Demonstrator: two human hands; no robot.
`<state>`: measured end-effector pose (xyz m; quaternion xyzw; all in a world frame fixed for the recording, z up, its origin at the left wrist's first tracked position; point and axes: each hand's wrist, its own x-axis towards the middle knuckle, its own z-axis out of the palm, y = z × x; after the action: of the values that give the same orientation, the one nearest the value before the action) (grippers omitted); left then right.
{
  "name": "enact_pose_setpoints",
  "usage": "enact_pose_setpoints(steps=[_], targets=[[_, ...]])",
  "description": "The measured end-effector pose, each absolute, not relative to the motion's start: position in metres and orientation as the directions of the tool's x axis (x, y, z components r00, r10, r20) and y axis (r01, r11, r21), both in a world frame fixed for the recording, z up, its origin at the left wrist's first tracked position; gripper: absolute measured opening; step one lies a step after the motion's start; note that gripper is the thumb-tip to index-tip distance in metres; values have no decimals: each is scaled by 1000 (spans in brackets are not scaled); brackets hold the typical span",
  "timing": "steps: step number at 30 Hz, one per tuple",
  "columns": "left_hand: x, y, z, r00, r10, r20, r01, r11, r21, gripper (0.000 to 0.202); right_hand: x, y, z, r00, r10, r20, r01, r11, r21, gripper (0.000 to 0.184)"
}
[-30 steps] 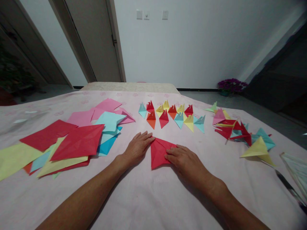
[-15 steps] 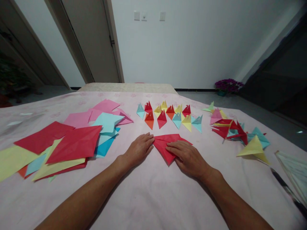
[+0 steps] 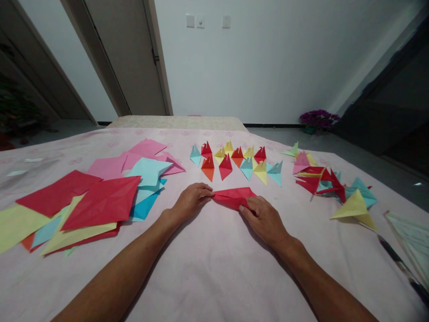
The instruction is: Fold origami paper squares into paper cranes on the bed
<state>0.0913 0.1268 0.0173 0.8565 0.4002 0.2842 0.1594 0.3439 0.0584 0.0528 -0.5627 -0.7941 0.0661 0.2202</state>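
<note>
A folded sheet of red paper (image 3: 231, 197) lies between my hands in the middle of the table, its lower part bent up so that it looks narrow. My left hand (image 3: 195, 195) pinches its left corner between thumb and fingers. At the right end, my right hand (image 3: 263, 215) grips the paper with the thumb along the lower edge; the fingers behind it are partly hidden. Just beyond stand several small folded paper birds (image 3: 225, 167) in red, orange, yellow and light blue, grouped in rows.
Loose coloured paper sheets (image 3: 103, 201) overlap on the left. To the right sits a heap of folded paper pieces (image 3: 321, 183), with a pen (image 3: 398, 261) and a notebook (image 3: 410, 237) nearer me. A pale pink cloth (image 3: 208, 277) covers the table.
The red paper's lower point, which hung toward me, has been folded upward. My right hand has gone from lying flat on the paper to gripping its right end; the left now pinches the corner.
</note>
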Motion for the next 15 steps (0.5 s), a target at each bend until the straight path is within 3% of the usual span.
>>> enact_pose_setpoints(steps=[15], targets=[[94, 137, 20, 448, 830, 333, 559, -551, 620, 11, 362, 68, 62, -250, 966, 70, 864, 255, -434, 37]])
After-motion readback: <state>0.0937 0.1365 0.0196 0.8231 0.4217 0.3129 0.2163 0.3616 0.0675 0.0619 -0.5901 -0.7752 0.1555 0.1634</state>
